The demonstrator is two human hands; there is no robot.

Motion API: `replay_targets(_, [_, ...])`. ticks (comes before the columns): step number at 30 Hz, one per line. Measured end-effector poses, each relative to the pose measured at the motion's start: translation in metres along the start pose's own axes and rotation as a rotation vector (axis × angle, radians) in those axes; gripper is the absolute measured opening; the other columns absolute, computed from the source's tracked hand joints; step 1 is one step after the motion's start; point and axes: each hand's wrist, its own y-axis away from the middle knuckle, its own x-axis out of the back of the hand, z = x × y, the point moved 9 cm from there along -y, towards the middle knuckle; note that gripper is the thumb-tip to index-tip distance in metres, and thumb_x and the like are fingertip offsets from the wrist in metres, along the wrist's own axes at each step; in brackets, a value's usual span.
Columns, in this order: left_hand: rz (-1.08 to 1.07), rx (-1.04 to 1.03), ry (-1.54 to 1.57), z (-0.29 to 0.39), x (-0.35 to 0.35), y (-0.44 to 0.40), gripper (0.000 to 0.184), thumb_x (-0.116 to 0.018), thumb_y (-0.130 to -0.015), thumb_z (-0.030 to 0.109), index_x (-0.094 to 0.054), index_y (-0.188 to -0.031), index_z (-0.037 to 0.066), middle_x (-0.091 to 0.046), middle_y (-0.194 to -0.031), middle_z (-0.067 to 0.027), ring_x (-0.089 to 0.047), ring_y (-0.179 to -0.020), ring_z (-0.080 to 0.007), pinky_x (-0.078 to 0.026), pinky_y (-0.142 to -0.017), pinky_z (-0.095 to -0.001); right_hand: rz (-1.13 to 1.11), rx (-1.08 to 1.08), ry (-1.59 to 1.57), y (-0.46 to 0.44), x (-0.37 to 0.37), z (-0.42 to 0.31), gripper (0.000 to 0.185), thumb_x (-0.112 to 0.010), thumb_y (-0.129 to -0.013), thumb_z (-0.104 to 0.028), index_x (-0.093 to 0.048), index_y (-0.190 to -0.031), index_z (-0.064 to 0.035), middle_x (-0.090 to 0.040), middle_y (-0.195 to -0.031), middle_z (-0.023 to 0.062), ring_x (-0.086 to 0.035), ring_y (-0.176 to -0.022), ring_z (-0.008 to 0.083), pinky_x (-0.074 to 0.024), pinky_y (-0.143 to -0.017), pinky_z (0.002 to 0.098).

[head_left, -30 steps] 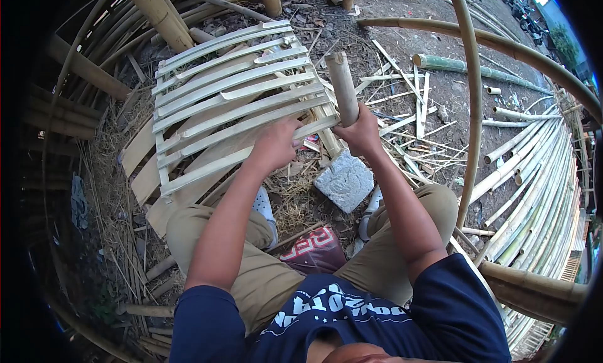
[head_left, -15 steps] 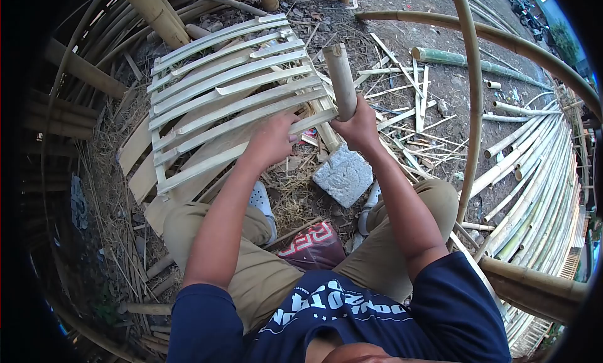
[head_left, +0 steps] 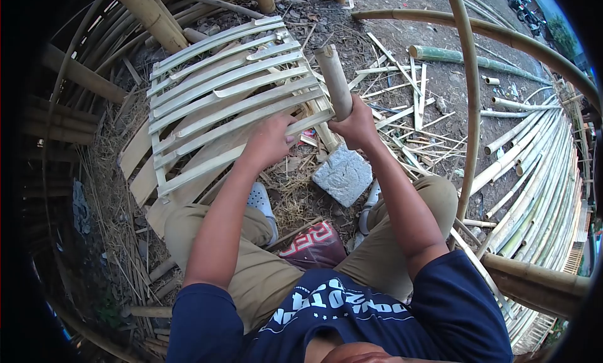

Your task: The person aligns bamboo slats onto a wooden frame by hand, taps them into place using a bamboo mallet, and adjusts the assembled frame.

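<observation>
A slatted bamboo panel (head_left: 226, 93) slopes away in front of me, with several pale split slats laid across thin side rails. My left hand (head_left: 269, 140) is closed around the nearest bamboo slat (head_left: 201, 174), thumb toward the right. At that slat's right end, my right hand (head_left: 357, 123) grips the lower part of a short, thick bamboo club (head_left: 335, 80), which stands nearly upright and leans slightly left. Below the right hand, a pale stone block (head_left: 343, 174) rests on the ground between my feet.
Split strips and offcuts (head_left: 411, 105) litter the ground to the right. Long bamboo poles (head_left: 527, 187) lie stacked farther right, near an upright pole (head_left: 468, 99). Flat boards (head_left: 139, 152) lie beneath the panel's left side. A dark red bag (head_left: 314, 247) sits between my legs.
The club's top end has tipped slightly left. Both hands keep nearly the same place and grip, and the whole view has shifted a little.
</observation>
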Motion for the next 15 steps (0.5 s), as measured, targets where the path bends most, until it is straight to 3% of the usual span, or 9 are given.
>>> replay_targets(15, [-0.022, 0.036, 0.013, 0.0031, 0.0047, 0.0007, 0.045, -0.076, -0.088, 0.003, -0.069, -0.132, 0.004, -0.071, -0.13, -0.0213, -0.065, -0.124, -0.0404, -0.051, -0.106, -0.0474, 0.031, -0.074, 0.034, 0.0044, 0.0002, -0.003, 0.07, -0.09, -0.068, -0.022, -0.06, -0.126, 0.0031, -0.075, -0.102, 0.0233, -0.076, -0.092, 0.0321, -0.0604, -0.085, 0.0432])
